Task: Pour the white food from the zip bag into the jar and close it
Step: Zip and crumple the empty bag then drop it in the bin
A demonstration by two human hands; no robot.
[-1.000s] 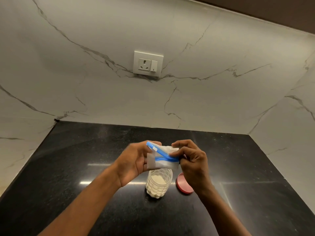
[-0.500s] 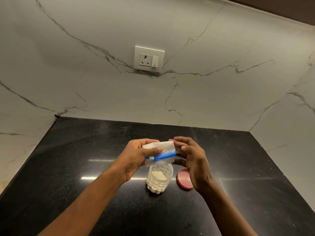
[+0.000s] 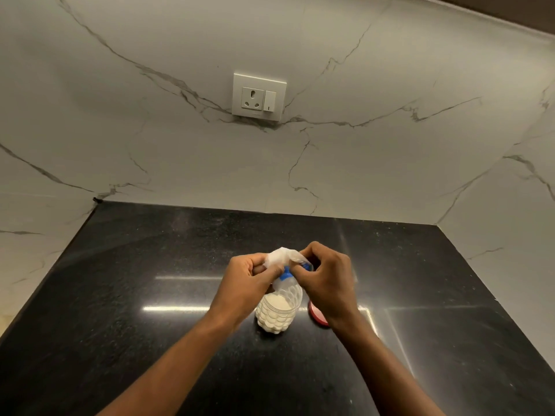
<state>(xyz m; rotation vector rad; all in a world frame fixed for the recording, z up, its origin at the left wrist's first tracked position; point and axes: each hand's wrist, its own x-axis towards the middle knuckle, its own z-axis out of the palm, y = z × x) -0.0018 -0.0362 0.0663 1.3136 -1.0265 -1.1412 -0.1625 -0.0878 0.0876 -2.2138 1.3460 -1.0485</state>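
Both hands, left hand (image 3: 246,280) and right hand (image 3: 326,277), pinch the upended zip bag (image 3: 282,258) directly over the open jar (image 3: 277,310) on the counter (image 3: 150,295), so I would squeeze downward gently, keeping its blue mouth centred, the red lid (image 3: 315,315) waiting beside.

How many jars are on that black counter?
1: a clear dimpled plastic jar holding white food, standing under the two hands, with its red round lid lying beside it, partly hidden by the right wrist. No other jars visible.
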